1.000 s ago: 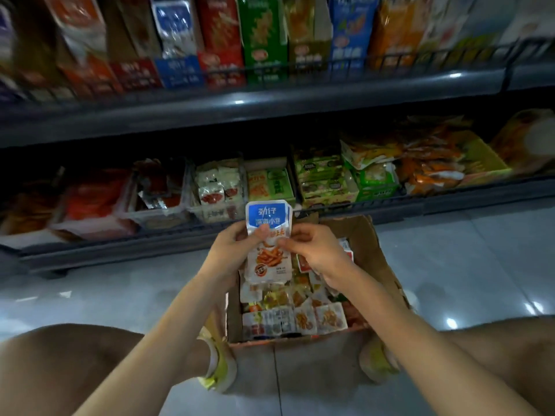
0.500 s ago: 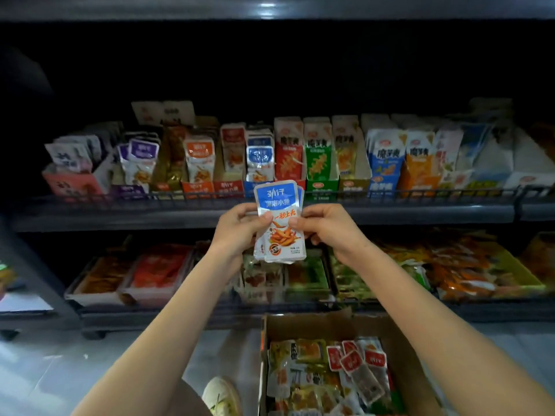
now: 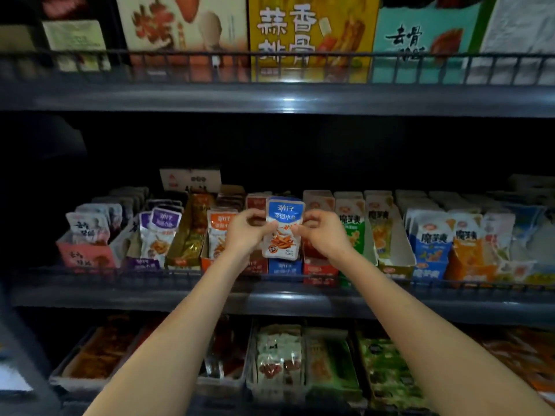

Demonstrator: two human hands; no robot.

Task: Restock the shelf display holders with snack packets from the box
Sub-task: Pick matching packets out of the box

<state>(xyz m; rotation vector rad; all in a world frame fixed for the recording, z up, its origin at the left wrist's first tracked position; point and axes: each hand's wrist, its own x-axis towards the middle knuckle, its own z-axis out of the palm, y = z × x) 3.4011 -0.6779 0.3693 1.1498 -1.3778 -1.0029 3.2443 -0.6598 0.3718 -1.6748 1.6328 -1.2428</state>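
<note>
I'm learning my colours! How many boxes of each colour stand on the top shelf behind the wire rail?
pale green box: 1
cream box: 1
yellow box: 1
teal box: 1
white box: 1
Total: 5. The top left corner is too dark to count.

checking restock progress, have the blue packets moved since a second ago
Yes, upward: the blue packets were below the middle shelf rail a second ago and are now above it, in front of the blue holder.
</note>
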